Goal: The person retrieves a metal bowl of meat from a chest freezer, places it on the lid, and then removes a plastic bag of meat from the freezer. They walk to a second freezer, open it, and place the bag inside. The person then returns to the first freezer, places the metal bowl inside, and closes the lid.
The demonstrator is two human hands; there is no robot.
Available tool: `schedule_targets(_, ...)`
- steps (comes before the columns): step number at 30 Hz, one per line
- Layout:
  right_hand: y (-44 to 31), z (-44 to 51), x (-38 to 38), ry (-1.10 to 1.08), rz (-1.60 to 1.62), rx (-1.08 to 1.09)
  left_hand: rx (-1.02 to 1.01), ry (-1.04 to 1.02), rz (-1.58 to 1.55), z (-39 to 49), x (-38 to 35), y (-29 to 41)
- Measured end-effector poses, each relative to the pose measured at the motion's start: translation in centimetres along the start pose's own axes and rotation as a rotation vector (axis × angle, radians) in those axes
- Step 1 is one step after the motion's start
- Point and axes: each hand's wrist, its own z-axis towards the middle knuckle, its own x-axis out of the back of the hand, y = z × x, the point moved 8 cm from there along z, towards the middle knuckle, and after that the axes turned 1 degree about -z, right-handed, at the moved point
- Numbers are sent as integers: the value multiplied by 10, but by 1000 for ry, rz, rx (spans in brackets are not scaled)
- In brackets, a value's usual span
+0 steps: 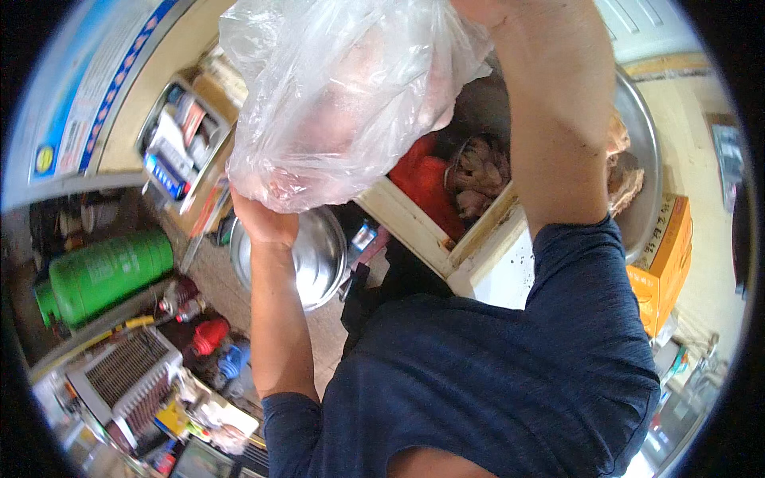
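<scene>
A crumpled clear plastic bag (340, 113) with pale pink pieces, apparently meat, is held up at the top of the view. My left hand (266, 221) supports its lower left end, fingers hidden behind the plastic. At the upper right side of the bag is my right hand (481, 11), partly cut off by the picture's edge, its fingers out of sight. Below the bag is an opened white chest freezer (412, 230), its rim stained. Inside lie a red plastic bag (427, 185) and a clear bag of greyish-brown pieces (481, 173).
A steel basin (320, 257) stands low by my left forearm. Beyond my right arm, a large metal basin (648, 137) holds brownish chunks (624, 185) beside an orange box (663, 269). A green gas cylinder (110, 278) lies in view at left, near a box of packets (182, 137).
</scene>
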Motion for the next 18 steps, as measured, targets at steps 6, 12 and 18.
schedule_targets(6, -65, -18, -83, -245, 220, 945, -108, 190, -160, -136, 26, 50)
schedule_targets(12, -138, -86, -200, -700, 549, 105, -179, 346, -338, -276, 110, 70)
schedule_targets(18, -238, -201, -338, -839, 576, -121, -326, 425, -531, -427, 226, 89)
